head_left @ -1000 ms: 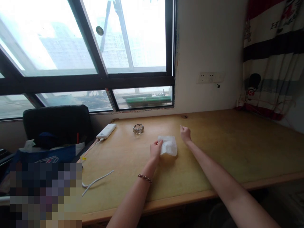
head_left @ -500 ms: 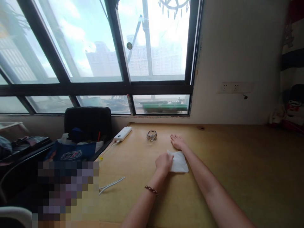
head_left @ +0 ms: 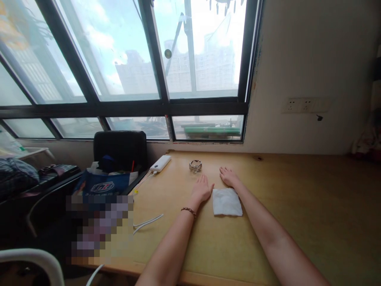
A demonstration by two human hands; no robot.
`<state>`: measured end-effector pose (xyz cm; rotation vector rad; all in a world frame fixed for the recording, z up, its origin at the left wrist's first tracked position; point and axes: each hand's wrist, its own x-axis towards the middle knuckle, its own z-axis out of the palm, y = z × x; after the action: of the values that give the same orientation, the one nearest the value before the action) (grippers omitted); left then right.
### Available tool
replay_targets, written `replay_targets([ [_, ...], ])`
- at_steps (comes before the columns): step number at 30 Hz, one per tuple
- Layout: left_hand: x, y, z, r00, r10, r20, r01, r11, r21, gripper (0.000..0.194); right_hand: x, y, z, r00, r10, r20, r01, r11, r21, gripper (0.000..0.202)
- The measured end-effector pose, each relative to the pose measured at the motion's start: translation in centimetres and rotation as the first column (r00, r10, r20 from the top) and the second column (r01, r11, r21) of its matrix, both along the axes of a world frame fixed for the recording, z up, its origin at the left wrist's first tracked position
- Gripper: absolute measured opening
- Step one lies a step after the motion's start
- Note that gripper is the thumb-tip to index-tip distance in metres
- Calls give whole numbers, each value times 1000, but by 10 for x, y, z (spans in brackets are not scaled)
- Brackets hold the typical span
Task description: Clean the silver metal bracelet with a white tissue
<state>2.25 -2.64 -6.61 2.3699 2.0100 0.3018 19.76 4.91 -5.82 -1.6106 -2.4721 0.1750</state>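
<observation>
A white square tissue [head_left: 228,202] lies flat on the wooden table [head_left: 297,218]. Just left of it rests my left hand [head_left: 201,189], palm down with fingers stretched out and holding nothing; a braided bracelet [head_left: 189,211] circles that wrist. Beyond the tissue's far edge, my right hand [head_left: 228,176] lies flat on the tabletop, its fingers extended and nothing in them. A silver openwork ring-shaped piece, like a small crown [head_left: 195,166], stands beyond my left fingertips, apart from both hands.
A white power bank [head_left: 160,163] with a cable sits at the table's left edge. Another white cable [head_left: 149,220] lies nearer. A black chair [head_left: 120,149] holds a blue bag [head_left: 102,184]. Windows and a wall with sockets [head_left: 299,105] rise behind.
My left hand has let go of the tissue and moved left, its fingers now spread on the table. The tissue now lies flat. My right hand remains in place as the view shifts.
</observation>
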Motion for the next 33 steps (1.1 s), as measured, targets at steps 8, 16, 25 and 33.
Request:
replay_targets([
  [8, -1, -3, 4, 999, 6, 36, -6, 1000, -16, 79, 6, -7, 1, 994, 54, -96, -54, 999, 0, 45],
  [16, -1, -4, 5, 1000, 5, 25, -5, 1000, -18, 80, 10, -13, 9, 979, 45, -200, -47, 999, -5, 42],
  [25, 0, -6, 4, 1000, 7, 13, -7, 1000, 22, 77, 15, -104, 25, 953, 126, -276, -103, 990, 96, 31],
  [33, 0, -8, 6, 999, 6, 49, -9, 998, 67, 73, 4, -179, 14, 889, 220, -402, -192, 975, 109, 40],
])
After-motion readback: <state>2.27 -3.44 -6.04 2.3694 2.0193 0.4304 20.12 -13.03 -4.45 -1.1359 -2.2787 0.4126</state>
